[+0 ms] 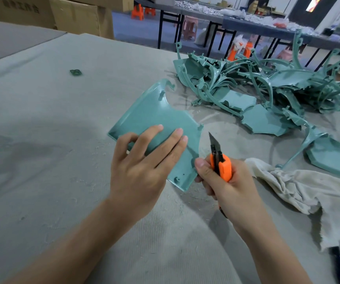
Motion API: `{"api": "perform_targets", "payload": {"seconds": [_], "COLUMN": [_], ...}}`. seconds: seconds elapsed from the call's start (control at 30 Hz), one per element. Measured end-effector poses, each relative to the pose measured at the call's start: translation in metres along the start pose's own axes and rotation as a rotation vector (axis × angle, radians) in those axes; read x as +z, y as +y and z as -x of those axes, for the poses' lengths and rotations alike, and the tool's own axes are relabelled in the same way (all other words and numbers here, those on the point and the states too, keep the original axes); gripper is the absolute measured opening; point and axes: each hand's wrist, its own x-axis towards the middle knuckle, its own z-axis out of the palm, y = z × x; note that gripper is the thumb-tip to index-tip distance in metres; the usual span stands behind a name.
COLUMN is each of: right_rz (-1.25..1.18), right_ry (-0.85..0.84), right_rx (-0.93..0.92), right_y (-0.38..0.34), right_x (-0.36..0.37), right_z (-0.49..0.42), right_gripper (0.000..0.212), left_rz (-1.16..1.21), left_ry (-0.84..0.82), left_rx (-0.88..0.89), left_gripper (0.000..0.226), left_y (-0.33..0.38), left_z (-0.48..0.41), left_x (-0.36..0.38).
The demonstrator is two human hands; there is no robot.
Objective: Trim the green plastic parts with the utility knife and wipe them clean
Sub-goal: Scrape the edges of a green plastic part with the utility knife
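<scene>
The green part (pixel 154 117) we are trimming lies on the grey table (pixel 52 150) straight ahead of us, between our hands. Its long axis runs away from us, from the near corner by the knife hand out to the curved far tip. Our left hand (pixel 144 167) rests on its near half with the fingers straight and spread, pressing it down; the thumb lies by the left edge. Our right hand (pixel 226 181) is wrapped round the orange utility knife (pixel 223 167), blade extended and pointing away from us. The thumb tip touches the part's right edge.

That right edge is what matters: it faces the knife hand, and the blade stands just beside it, seemingly not yet touching. We judge the next cut would run along this edge, away from the pressing fingers, which sit close to the line.

Further right a crumpled white rag (pixel 300 187) waits, touching nothing we hold. Beyond it sprawls a pile of green parts (pixel 267 89). A small green scrap (pixel 76 72) lies far left.
</scene>
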Motion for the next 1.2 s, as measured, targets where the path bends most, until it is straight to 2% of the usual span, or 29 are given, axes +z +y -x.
{"api": "perform_targets", "payload": {"seconds": [0.27, 0.37, 0.47, 0.5, 0.6, 0.7, 0.8, 0.93, 1.07, 1.2], "right_rz": [-0.138, -0.204, -0.212, -0.215, -0.216, -0.182, -0.142, -0.17, -0.177, -0.185], "right_ry": [0.021, 0.043, 0.062, 0.063, -0.016, -0.148, -0.185, -0.114, 0.064, 0.143], "right_rx": [-0.066, -0.026, 0.007, 0.021, 0.059, 0.085, 0.058, 0.06, 0.06, 0.015], "right_y": [-0.006, -0.006, -0.006, -0.005, -0.008, -0.009, -0.008, -0.007, -0.006, -0.004], "right_x": [-0.007, -0.008, -0.006, -0.005, -0.005, -0.002, 0.0, 0.0, -0.007, -0.016], "right_z": [0.001, 0.0, 0.001, 0.001, 0.002, 0.003, 0.004, 0.004, 0.001, -0.002], "right_gripper": [0.024, 0.025, 0.013, 0.016, 0.012, 0.022, 0.034, 0.03, 0.025, 0.023], "left_rz": [0.015, 0.033, 0.041, 0.041, 0.049, 0.046, 0.036, 0.059, 0.007, 0.069], "left_ry": [-0.002, -0.01, -0.004, -0.003, -0.005, -0.009, -0.016, 0.006, 0.081, 0.107], "left_rx": [-0.101, -0.134, -0.122, -0.117, -0.113, -0.107, -0.103, -0.114, -0.144, -0.273], "left_gripper": [0.031, 0.035, 0.033, 0.033, 0.032, 0.029, 0.036, 0.044, 0.035, 0.039], "left_y": [-0.002, -0.005, -0.003, -0.002, -0.001, 0.0, 0.001, 0.003, 0.003, -0.003], "left_z": [0.002, 0.002, 0.003, 0.003, 0.003, 0.001, 0.0, -0.001, 0.0, 0.0], "left_x": [0.002, 0.001, 0.002, 0.002, 0.002, 0.002, 0.003, 0.004, 0.006, 0.007]}}
